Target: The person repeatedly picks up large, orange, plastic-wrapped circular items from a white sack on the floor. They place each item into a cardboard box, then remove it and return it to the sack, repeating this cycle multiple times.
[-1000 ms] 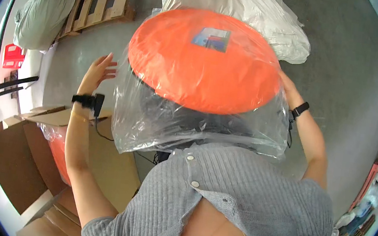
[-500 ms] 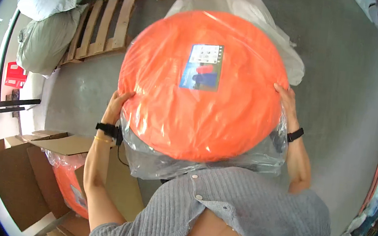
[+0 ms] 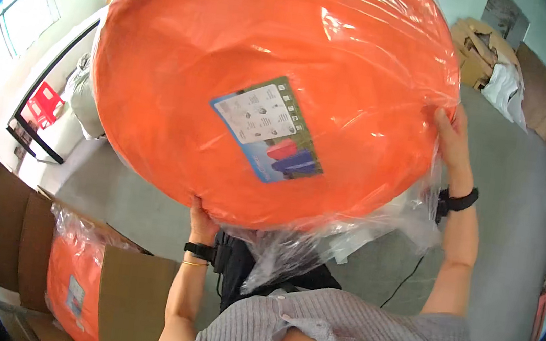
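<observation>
A large round orange folded item point(image 3: 372, 142) in a clear plastic bag fills the upper middle of the view, held up and tilted in front of me. A picture label point(image 3: 268, 129) lies on its face, turned askew. My left hand point(image 3: 204, 222) grips its lower edge, the thumb on the near face. My right hand point(image 3: 452, 139) holds the right edge, thumb in front and the other fingers hidden behind. Loose clear plastic point(image 3: 298, 245) hangs from the bottom of the bag.
At lower left an open cardboard box point(image 3: 134, 303) holds a similar bagged orange item point(image 3: 75, 282). A red stool point(image 3: 45, 105) and a stuffed sack point(image 3: 84, 96) stand at left. Cardboard point(image 3: 475, 52) and white plastic point(image 3: 503, 90) lie at far right. A black cable point(image 3: 404, 282) crosses the floor.
The orange item has come up closer and turned, its label now slanting. My left hand has shifted from its left side to the bottom edge. The view has swung, so the pallet no longer shows.
</observation>
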Action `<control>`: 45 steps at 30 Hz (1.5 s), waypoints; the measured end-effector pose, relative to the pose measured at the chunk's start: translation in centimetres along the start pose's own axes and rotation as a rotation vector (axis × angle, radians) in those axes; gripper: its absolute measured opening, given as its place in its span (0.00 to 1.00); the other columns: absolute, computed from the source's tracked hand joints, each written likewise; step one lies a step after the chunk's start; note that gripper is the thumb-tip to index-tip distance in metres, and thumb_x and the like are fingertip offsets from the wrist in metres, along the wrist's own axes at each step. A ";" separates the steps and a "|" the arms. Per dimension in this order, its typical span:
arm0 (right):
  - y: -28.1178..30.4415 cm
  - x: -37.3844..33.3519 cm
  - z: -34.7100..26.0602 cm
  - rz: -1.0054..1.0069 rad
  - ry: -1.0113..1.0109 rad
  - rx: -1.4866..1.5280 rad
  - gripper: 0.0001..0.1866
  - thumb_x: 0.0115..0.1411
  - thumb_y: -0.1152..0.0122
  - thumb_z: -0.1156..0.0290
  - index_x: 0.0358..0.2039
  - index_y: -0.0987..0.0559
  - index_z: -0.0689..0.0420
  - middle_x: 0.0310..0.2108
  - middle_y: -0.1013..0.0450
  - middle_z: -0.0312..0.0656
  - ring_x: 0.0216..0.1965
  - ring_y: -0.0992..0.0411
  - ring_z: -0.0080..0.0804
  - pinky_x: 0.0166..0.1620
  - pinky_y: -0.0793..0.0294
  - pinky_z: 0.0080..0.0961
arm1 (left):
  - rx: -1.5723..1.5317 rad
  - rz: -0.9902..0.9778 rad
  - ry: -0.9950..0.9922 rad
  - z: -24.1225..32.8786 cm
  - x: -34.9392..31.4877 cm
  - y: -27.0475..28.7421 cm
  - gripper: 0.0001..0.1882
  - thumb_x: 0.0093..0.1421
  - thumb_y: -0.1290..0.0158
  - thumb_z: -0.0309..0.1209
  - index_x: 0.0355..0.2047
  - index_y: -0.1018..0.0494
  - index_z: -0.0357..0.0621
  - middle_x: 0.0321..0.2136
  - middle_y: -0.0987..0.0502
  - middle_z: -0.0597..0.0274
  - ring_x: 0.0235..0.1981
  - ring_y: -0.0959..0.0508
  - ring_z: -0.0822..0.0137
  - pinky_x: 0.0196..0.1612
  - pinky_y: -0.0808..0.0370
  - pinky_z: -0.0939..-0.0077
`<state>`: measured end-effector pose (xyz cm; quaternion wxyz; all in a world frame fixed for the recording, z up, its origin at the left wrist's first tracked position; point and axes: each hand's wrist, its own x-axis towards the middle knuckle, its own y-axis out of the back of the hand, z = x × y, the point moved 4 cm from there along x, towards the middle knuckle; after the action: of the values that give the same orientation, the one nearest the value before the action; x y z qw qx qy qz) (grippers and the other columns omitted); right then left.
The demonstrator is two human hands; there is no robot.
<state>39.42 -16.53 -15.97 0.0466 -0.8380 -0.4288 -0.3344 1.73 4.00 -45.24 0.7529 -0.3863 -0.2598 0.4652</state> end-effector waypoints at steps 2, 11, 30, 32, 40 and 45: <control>-0.4 0.5 -3.4 -0.097 0.027 0.009 0.24 0.56 0.44 0.65 0.51 0.36 0.60 0.44 0.32 0.35 0.43 0.34 0.21 0.47 0.36 0.21 | -0.080 -0.029 0.006 -1.9 -1.1 1.1 0.38 0.51 0.50 0.54 0.56 0.45 0.45 0.55 0.40 0.60 0.55 0.40 0.57 0.56 0.41 0.56; 1.0 -1.5 -7.8 -0.151 0.060 -0.144 0.27 0.47 0.36 0.69 0.47 0.32 0.63 0.41 0.30 0.38 0.41 0.31 0.25 0.44 0.32 0.23 | -0.216 -0.011 0.042 -3.9 -3.7 0.4 0.34 0.54 0.52 0.52 0.54 0.43 0.45 0.52 0.36 0.61 0.53 0.37 0.57 0.55 0.40 0.56; -1.2 -5.5 6.0 -0.046 -0.082 0.175 0.21 0.58 0.51 0.61 0.46 0.32 0.63 0.42 0.32 0.34 0.43 0.37 0.20 0.46 0.37 0.22 | 0.187 0.080 -0.479 13.4 -3.9 4.6 0.30 0.55 0.49 0.36 0.55 0.47 0.41 0.53 0.38 0.59 0.53 0.37 0.59 0.54 0.38 0.61; -1.0 -4.1 4.1 -0.062 -0.039 0.090 0.23 0.58 0.51 0.58 0.46 0.32 0.63 0.43 0.33 0.35 0.43 0.38 0.20 0.46 0.38 0.21 | 0.200 0.098 -0.488 13.7 -4.2 4.8 0.30 0.55 0.49 0.35 0.55 0.46 0.41 0.52 0.38 0.59 0.52 0.36 0.59 0.54 0.37 0.62; -0.1 -2.3 -0.5 -0.107 0.030 -0.042 0.18 0.57 0.49 0.60 0.41 0.30 0.61 0.33 0.31 0.30 0.35 0.36 0.19 0.40 0.37 0.18 | 0.248 0.065 -0.474 13.7 -4.3 3.1 0.30 0.51 0.50 0.31 0.54 0.45 0.40 0.51 0.37 0.59 0.51 0.35 0.60 0.53 0.36 0.63; 2.9 -2.5 2.5 0.097 0.112 -0.041 0.20 0.61 0.56 0.57 0.37 0.28 0.63 0.30 0.30 0.33 0.33 0.35 0.22 0.38 0.36 0.23 | 0.246 0.029 -0.527 13.4 -3.9 1.2 0.31 0.57 0.54 0.43 0.56 0.47 0.41 0.54 0.41 0.57 0.54 0.38 0.60 0.55 0.38 0.64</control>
<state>41.88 -19.16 -18.75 0.0691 -0.8385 -0.3776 -0.3866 -10.61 5.33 -38.74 0.6940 -0.1616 -0.3825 0.5882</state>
